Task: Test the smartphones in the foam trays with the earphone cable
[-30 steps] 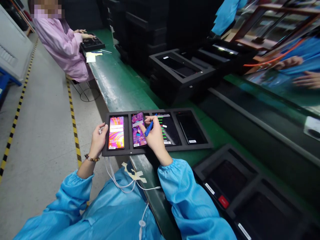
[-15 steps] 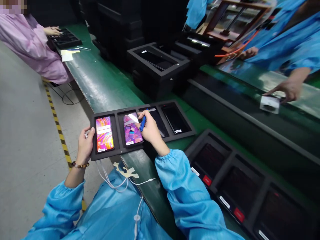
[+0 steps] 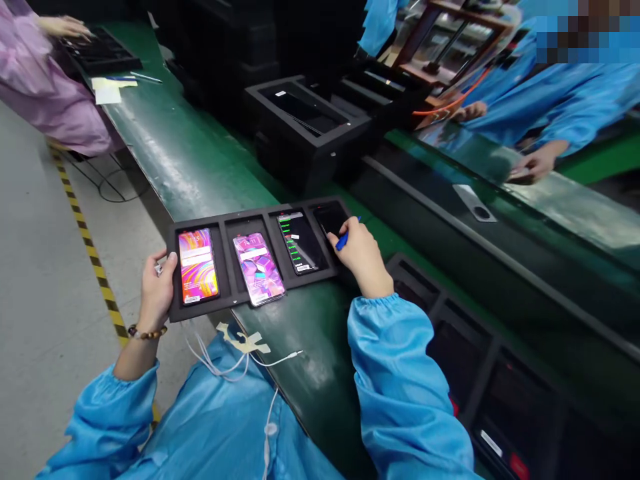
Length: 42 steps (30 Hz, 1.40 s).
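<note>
My left hand is closed on the left end of a black foam tray, thumb on its rim. In its compartments lie phones. The leftmost phone has a lit orange and purple screen. A second phone with a purple screen sits askew, its lower end over the tray's front rim. The third phone shows green text on black. At the right end, my right hand holds a blue pen, fingers by the dark fourth phone, which the hand partly covers.
Another foam tray of dark phones lies to my right. Stacked trays stand behind. White cables hang at the bench edge. Across a channel, a blue-sleeved person's hand is near a pale flat piece. Someone in pink sits at far left.
My right hand moved right from the second phone to the fourth, pen still held. The second phone shifted toward me onto the front rim. The third phone's screen now shows green text.
</note>
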Tool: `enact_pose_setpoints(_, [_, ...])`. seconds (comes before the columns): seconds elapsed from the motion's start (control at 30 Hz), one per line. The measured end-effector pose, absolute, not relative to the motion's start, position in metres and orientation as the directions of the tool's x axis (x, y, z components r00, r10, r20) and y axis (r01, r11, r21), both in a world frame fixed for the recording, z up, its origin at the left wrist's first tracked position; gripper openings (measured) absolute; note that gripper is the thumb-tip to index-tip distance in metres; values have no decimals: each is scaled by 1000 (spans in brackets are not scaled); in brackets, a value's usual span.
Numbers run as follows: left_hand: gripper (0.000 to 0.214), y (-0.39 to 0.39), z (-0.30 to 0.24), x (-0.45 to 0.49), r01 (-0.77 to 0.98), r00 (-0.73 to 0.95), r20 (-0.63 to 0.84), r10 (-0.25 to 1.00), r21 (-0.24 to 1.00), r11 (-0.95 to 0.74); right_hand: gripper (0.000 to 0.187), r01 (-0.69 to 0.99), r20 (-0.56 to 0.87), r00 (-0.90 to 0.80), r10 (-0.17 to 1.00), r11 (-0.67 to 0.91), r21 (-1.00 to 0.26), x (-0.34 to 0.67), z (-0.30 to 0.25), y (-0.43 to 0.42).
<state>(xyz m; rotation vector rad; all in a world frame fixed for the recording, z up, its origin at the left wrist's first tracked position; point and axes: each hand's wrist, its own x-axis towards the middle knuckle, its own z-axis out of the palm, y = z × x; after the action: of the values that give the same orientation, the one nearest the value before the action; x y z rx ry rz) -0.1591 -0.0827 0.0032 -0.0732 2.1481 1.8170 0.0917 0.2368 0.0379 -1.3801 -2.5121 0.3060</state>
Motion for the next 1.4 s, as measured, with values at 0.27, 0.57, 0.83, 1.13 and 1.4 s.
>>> enact_pose_setpoints(0.27, [32,-84,-3,-160,-238,-947,-262,186,961,144,26,818,148,-478,866,501,-284,89,20,253])
enact_pose_setpoints(0.57, [31,-85,-8,-161,-235,-949,-259,181,961,144,52,748,102,-356,929,349,-564,85,20,279])
enact_pose_setpoints(0.83, [40,-89,-18,-162,-220,-944,-247,221,965,140,63,611,106,-453,885,395,-686,98,35,296])
enact_pose_setpoints(1.13, [46,-91,-23,-162,-204,-945,-233,231,969,141,73,640,57,-463,884,378,-669,147,35,287])
enact_pose_setpoints(1.4, [41,-91,-24,-164,-215,-944,-241,227,968,133,48,578,229,-531,816,547,-606,147,78,221])
